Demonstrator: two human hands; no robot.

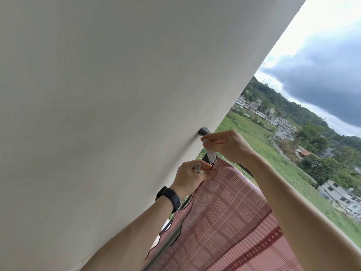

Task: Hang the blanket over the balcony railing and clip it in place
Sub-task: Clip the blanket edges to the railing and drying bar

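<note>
A pink checked blanket [224, 208] with a dark red patterned band lies draped over the dark balcony railing [246, 170], which ends at a black wall mount [204, 131]. My right hand [228, 145] pinches a white clip [211, 156] whose jaws sit on the blanket's top corner at the rail. My left hand [193, 176], with a black band on its wrist, grips the blanket's edge just below and also holds a second white clip [197, 167] between its fingers.
A plain white wall [97, 94] fills the left and stands right beside the hands. A second metal bar [166, 247] runs below the blanket. Beyond the rail lie green fields, houses and a cloudy sky.
</note>
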